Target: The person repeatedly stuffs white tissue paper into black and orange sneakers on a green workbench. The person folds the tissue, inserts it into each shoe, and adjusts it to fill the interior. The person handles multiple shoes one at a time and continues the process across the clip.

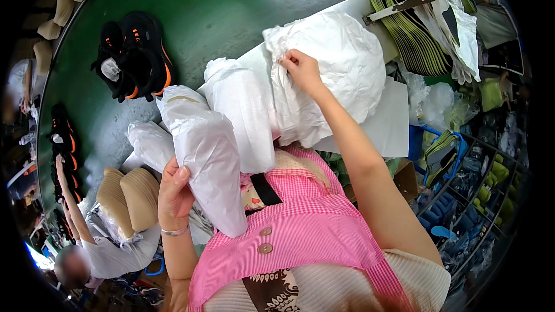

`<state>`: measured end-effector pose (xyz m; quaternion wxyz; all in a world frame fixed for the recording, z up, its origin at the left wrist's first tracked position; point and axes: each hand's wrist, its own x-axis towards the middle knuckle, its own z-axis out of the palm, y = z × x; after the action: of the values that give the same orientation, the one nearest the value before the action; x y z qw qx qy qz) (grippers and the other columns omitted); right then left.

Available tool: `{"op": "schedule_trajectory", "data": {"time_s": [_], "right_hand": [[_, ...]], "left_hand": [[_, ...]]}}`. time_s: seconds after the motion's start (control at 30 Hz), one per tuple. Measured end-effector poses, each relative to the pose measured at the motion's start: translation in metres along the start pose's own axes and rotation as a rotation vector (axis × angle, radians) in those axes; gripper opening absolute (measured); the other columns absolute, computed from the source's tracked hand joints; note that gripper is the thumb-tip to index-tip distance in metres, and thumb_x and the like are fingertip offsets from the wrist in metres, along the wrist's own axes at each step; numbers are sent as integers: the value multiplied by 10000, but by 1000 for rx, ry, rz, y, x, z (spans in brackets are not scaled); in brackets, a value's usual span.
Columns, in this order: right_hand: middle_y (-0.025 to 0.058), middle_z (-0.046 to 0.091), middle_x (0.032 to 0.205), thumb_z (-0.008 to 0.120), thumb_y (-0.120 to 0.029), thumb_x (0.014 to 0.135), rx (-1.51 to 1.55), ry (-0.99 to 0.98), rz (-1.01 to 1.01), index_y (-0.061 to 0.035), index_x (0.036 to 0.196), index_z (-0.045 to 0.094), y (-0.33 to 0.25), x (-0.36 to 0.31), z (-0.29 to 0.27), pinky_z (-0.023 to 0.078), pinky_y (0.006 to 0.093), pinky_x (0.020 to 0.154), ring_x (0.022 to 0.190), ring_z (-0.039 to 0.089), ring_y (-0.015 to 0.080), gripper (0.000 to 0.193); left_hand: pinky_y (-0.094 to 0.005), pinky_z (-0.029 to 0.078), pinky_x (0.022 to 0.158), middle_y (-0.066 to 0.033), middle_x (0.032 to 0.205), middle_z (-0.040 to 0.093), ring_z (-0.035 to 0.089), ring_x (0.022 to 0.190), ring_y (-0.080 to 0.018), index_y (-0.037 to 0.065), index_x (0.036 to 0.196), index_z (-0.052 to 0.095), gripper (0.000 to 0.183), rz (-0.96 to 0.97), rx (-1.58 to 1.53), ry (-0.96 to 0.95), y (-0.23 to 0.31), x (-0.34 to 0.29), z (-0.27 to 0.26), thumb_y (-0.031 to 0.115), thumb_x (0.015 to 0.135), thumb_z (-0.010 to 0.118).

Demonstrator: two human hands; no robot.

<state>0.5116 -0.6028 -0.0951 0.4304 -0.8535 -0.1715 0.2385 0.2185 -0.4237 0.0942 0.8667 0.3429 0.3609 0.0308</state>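
My left hand (pixel 175 193) is closed on the side of a long white paper-wrapped bundle (pixel 208 150), its thumb pressed on the paper. The bundle tapers toward my apron, and a tan patch shows at its far end; what is inside is hidden. At a crumpled pile of white tissue paper (pixel 341 63), my right hand (pixel 303 72) pinches the left edge between thumb and fingers. Between the hands lies a rounded white paper bundle (pixel 240 110). Another white bundle (pixel 149 143) rests beyond my left hand, partly covered.
Black shoes with orange trim (pixel 139 58) stand on the green table (pixel 202 8). Ribbed beige pads (pixel 139 196) are stacked at the left, near a co-worker's arm (pixel 72 202). Green-edged insoles (pixel 413 34) lie at the far right, above a rack (pixel 468 196) of blue and green pieces.
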Motion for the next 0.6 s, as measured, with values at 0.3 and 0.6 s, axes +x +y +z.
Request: {"op": "schedule_trajectory", "data": {"time_s": [0.3, 0.6], "right_hand": [[-26, 563, 645, 621, -254, 900, 581, -185, 107, -90, 778, 595, -39, 3, -93, 459, 211, 608, 602, 530, 42, 206], [15, 651, 754, 627, -249, 900, 336, -314, 28, -28, 769, 639, -36, 29, -96, 476, 204, 654, 686, 597, 67, 257]], "left_hand": [[-351, 456, 972, -118, 1248, 568, 579, 1103, -193, -15, 1303, 449, 465, 228, -35, -52, 8, 30, 60, 181, 906, 591], [-338, 433, 986, -58, 1184, 614, 567, 1095, -160, 44, 1200, 569, 301, 297, -153, -94, 10, 63, 103, 186, 934, 574]]}}
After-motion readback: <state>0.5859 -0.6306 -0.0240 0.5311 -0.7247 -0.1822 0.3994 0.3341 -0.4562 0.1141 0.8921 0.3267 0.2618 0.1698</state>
